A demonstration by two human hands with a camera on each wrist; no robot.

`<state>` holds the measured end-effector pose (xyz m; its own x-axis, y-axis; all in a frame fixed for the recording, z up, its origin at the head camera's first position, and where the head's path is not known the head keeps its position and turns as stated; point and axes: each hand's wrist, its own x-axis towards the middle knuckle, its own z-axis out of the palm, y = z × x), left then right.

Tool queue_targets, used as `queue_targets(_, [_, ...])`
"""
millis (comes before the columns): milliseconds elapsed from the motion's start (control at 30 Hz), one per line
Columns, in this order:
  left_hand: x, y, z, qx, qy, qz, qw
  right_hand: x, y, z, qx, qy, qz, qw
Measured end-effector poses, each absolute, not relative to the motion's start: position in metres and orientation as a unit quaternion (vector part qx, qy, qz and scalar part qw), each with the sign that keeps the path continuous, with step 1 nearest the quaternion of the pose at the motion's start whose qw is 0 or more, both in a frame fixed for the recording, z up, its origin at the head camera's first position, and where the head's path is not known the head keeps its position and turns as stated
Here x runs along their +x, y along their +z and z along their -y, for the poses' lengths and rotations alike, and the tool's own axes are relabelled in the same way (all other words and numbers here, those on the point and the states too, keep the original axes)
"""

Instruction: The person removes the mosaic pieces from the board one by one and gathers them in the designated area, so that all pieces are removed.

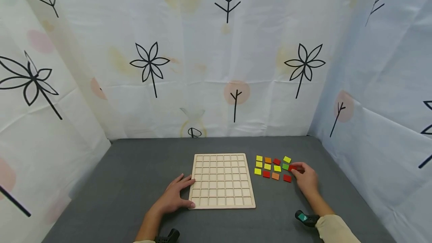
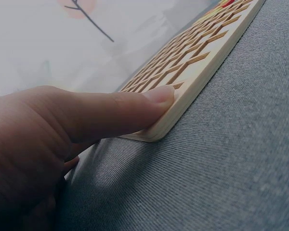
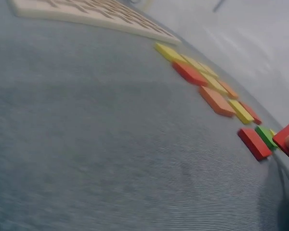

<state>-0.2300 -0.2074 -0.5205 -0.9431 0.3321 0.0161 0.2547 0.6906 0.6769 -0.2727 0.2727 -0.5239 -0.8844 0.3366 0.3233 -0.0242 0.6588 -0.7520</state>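
A wooden grid board (image 1: 222, 207) with rows of square recesses lies on the grey table. My left hand (image 1: 170, 198) rests at its left side, fingers extended to the edge and thumb on the near left corner. The left wrist view shows that thumb (image 2: 135, 108) lying straight across the board's rim. To the right of the board, my right hand (image 1: 306, 180) pinches a red square tile (image 3: 283, 138) between thumb and fingers. Beside the held tile are a green tile (image 1: 285, 166), a yellow tile (image 1: 287, 159) and another red tile (image 1: 287, 178).
Several more yellow, orange and red tiles (image 1: 267, 167) lie in loose rows between the board and my right hand. White patterned cloth (image 1: 202, 104) hangs behind and on both sides of the grey tabletop (image 1: 145, 171).
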Motion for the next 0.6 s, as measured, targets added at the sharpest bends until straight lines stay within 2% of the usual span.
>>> queue_targets(600, [-0.2243, -0.5196, 0.2099, 0.160, 0.365, -0.916, 0.052, -0.2723, -0.5322, -0.2806, -0.088, 0.371, 0.902, 0.202])
